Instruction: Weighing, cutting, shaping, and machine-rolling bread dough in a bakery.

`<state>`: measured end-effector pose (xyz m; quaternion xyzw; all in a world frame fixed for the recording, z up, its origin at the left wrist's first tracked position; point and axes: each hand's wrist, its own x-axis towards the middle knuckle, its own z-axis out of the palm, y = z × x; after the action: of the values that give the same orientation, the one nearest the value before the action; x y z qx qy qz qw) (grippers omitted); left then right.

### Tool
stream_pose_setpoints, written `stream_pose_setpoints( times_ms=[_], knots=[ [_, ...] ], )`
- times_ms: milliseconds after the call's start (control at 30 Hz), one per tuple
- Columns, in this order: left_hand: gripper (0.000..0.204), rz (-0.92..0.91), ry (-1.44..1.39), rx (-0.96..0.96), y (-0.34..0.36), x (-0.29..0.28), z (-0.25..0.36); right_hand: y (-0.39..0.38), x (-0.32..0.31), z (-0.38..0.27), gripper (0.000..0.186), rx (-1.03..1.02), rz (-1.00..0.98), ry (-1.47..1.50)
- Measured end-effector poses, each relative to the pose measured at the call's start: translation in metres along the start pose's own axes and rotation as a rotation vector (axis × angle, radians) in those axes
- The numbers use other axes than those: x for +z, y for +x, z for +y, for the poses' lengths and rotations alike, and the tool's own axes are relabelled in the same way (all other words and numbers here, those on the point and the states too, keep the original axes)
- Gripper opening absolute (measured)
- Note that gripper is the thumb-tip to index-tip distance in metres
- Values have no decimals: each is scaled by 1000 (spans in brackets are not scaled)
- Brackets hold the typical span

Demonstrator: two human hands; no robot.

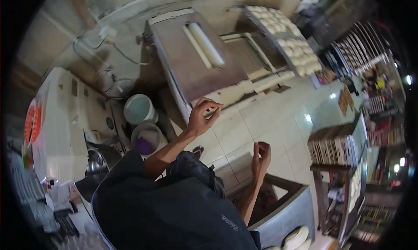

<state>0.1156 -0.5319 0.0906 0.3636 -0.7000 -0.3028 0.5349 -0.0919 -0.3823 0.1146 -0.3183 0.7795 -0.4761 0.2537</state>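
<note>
White tiles (281, 130) under it, right hand (261, 158) hung half-curled, thumb apart, holding nothing visible; left hand (201, 119) likewise, by the roller machine (183, 62), contact unclear. A careless reach to its white roller (206, 45), if running, could have trapped a hand.

The person's left hand (204, 117) is up by the front edge of a big machine (178, 54) with a white roller (205, 44) — fingers bent, thumb apart. The right hand (261, 159) curls above the floor (278, 132). Round dough balls (300, 54) fill a tray (285, 34). Two buckets (151, 114) stand left — one has something purple (145, 146) inside.
</note>
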Motion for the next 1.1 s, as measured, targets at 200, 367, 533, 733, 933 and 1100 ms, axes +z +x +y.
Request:
stream_pose_setpoints(
  times_ms=[200,367,533,733,933,1100],
  knots=[
    [28,372,266,-92,49,-41,-36,95,104,-69,22,-585,-134,-142],
    [35,712,103,-434,83,-85,-98,154,160,-80,16,-817,-210,-202],
    [50,904,-30,-408,137,-172,-183,171,160,-53,13,-975,-263,-372],
    [77,1115,106,-421,202,-331,-383,162,165,-60,21,-983,-375,-341],
    [68,1154,89,-159,235,-370,-436,171,155,-60,21,-1039,-399,-430],
    [60,1277,600,-667,267,-298,-374,181,154,-57,15,-1027,-418,-510]
  ],
)
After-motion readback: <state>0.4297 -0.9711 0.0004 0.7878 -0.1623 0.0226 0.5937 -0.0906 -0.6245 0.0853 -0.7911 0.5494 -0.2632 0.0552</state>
